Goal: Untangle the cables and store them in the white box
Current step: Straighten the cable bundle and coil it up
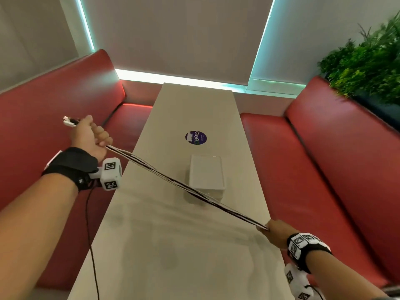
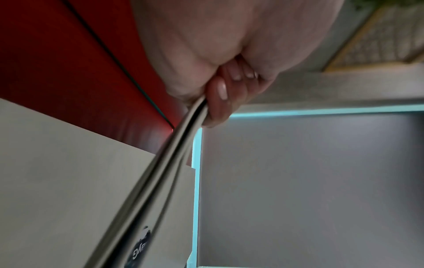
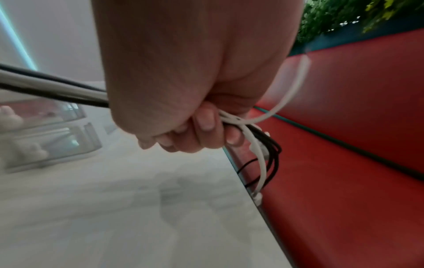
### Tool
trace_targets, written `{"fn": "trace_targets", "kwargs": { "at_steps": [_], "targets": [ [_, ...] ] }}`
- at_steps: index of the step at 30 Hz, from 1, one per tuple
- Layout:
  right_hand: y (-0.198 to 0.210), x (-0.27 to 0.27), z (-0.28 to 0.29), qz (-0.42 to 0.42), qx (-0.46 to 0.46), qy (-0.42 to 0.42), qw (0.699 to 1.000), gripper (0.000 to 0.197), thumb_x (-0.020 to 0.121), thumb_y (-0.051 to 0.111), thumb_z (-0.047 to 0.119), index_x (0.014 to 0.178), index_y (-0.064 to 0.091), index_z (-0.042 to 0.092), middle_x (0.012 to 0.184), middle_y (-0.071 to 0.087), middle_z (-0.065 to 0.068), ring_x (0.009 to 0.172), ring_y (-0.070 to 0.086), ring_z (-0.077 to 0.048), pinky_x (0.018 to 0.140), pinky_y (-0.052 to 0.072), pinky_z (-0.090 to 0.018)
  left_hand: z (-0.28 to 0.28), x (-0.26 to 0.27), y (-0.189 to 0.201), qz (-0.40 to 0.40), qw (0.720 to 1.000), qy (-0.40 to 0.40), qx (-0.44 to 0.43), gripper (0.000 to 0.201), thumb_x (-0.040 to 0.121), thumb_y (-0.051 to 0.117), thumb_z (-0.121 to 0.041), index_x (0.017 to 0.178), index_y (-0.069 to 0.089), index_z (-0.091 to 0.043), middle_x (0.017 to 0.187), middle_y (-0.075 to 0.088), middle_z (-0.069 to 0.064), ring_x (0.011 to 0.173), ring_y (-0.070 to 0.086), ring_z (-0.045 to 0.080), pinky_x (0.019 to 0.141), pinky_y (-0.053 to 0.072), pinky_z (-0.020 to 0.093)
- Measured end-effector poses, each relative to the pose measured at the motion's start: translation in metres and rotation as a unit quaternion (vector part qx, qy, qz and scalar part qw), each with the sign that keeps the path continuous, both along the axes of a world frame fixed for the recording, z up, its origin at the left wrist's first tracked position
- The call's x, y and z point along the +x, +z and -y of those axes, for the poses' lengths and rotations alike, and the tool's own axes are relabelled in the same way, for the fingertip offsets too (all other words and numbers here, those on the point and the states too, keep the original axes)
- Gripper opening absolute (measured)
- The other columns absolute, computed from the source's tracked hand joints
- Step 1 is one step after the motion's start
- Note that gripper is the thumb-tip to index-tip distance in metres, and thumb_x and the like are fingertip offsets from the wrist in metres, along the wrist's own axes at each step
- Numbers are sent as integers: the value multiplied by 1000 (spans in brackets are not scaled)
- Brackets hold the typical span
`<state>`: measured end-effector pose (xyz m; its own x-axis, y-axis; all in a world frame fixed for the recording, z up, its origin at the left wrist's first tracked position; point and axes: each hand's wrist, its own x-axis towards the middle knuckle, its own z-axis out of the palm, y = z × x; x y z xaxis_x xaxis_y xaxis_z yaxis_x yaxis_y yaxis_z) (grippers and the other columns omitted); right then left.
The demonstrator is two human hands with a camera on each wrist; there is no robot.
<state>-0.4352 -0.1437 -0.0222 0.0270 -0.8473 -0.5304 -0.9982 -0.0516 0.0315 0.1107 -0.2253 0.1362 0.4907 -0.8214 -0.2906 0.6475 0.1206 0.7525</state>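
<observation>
A bundle of black and white cables [image 1: 184, 187] is stretched taut above the table between both hands. My left hand [image 1: 93, 137] grips one end in a fist, raised over the left bench, with plug ends [image 1: 70, 121] sticking out past the thumb side. In the left wrist view the curled fingers [image 2: 218, 94] clamp the cables [image 2: 165, 172]. My right hand [image 1: 276, 231] grips the other end low at the table's right edge; in the right wrist view loose white and black loops [image 3: 259, 145] hang from its fist [image 3: 201, 134]. The white box [image 1: 206, 173] with its lid on stands mid-table, under the cable span.
The long pale table [image 1: 173, 245] runs away from me between two red benches [image 1: 324, 169]. A round purple sticker [image 1: 195, 137] lies beyond the box. Green plants [image 1: 368, 59] stand behind the right bench. A thin black wire [image 1: 91, 245] hangs from my left wrist camera.
</observation>
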Motion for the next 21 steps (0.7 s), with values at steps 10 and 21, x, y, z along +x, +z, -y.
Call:
{"fn": "trace_targets", "kwargs": {
  "at_steps": [10, 21],
  "targets": [
    [-3, 1, -14, -3, 68, -24, 997, 89, 62, 61, 89, 115, 57, 17, 113, 61, -2, 98, 59, -22, 77, 44, -30, 2, -68, -4, 37, 996, -75, 11, 45, 101, 44, -31, 58, 31, -24, 44, 22, -8, 35, 17, 9, 38, 16, 22],
    [136, 188, 33, 371, -98, 124, 915, 73, 86, 65, 65, 144, 49, 24, 143, 56, 4, 127, 54, -14, 106, 46, -35, -43, -166, -14, 106, 955, -277, -9, 43, 102, 49, -28, 61, 37, -21, 53, 28, -1, 45, 27, 15, 44, 28, 27]
  ]
}}
